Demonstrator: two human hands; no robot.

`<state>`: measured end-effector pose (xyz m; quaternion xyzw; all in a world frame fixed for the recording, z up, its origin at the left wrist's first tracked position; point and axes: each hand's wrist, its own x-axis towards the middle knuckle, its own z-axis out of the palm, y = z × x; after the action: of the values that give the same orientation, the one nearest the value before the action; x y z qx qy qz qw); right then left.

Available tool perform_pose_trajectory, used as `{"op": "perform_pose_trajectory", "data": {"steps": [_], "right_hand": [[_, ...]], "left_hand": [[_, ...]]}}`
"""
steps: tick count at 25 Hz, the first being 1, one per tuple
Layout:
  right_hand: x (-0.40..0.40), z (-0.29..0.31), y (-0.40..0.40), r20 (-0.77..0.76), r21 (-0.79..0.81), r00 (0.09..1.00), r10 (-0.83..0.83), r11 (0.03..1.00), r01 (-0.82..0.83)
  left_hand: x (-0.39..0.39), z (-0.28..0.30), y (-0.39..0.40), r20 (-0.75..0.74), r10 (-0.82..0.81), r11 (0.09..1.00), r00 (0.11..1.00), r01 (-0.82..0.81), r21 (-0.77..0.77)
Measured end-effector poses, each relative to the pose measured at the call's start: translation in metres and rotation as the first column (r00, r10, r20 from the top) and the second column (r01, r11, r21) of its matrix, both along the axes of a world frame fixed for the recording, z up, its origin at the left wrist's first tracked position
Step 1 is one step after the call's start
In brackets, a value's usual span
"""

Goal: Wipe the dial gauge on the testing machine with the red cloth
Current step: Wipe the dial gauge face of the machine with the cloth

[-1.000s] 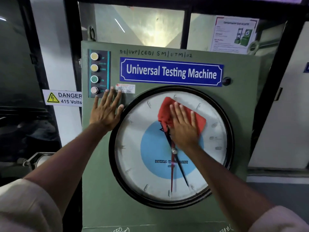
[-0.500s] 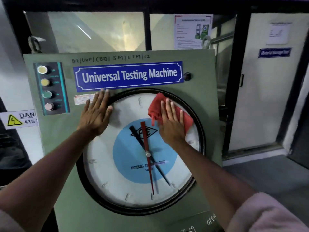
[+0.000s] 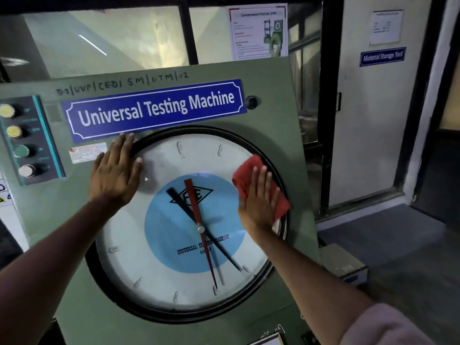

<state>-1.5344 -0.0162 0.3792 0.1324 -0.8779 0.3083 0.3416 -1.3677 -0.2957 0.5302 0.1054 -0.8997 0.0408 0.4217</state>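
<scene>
Behind the green testing machine (image 3: 261, 115) runs a glass partition. We are mid-wipe: our right hand (image 3: 258, 197), fingers straight, presses the red cloth (image 3: 245, 174) flat on the dial gauge (image 3: 159, 265) at its right edge, while our left hand (image 3: 114, 174) rests open on the upper-left rim. Next we'd likely sweep downward, keeping pressure even.

We note the dial gauge (image 3: 139, 245): large, round and black-rimmed, set in the green front panel of the testing machine (image 3: 273, 95). Its white face carries a light-blue centre disc, a red pointer (image 3: 196, 215) and a black pointer (image 3: 179, 200), both slanting from upper left to lower right. The red cloth (image 3: 245, 174), crumpled, lies against the dial's right edge and overlaps the rim, pressed flat under the right hand (image 3: 258, 200).
</scene>
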Motion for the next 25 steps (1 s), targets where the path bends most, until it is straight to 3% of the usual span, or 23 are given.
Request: {"op": "perform_pose_trajectory", "data": {"steps": [3,8,10,15,18,20,22,24,25], "right_hand": [[-0.022,0.035,-0.004,-0.072,0.052,0.997,-0.007,0.999,0.011],[0.022,-0.070,-0.005,0.006,0.038,0.999,-0.037,0.999,0.037],[0.034,-0.085,-0.007,0.042,0.048,0.999,-0.006,0.999,0.004],[0.029,-0.003,-0.019,0.083,-0.012,0.996,0.034,0.999,-0.033],[0.032,0.054,-0.018,0.025,-0.255,0.988,0.150,0.957,-0.139],[0.040,0.089,-0.013,-0.040,-0.507,0.979,0.200,0.840,-0.192],[0.049,0.121,-0.009,0.041,-0.566,0.965,0.261,0.802,-0.192],[0.055,0.142,0.001,0.154,-0.558,0.884,0.440,0.777,-0.290],[0.057,0.150,0.011,0.222,-0.618,0.788,0.574,0.708,-0.342]], "left_hand": [[0.000,0.000,-0.004,-0.002,-0.005,1.000,1.000,0.005,-0.005],[0.000,-0.001,-0.001,0.016,0.020,1.000,1.000,-0.020,0.000],[0.001,0.000,0.001,0.031,0.026,1.000,0.999,-0.026,0.012],[0.007,0.008,0.001,0.110,-0.011,0.998,0.994,0.003,0.067],[0.014,0.014,-0.001,0.167,-0.048,0.993,0.985,0.029,0.117],[0.018,0.018,-0.002,0.190,-0.080,0.986,0.978,0.050,0.159],[0.022,0.018,-0.002,0.201,-0.093,0.980,0.975,0.055,0.189],[0.025,0.020,-0.001,0.218,-0.099,0.975,0.971,0.050,0.219],[0.025,0.021,-0.001,0.231,-0.102,0.973,0.968,0.048,0.227]]}}
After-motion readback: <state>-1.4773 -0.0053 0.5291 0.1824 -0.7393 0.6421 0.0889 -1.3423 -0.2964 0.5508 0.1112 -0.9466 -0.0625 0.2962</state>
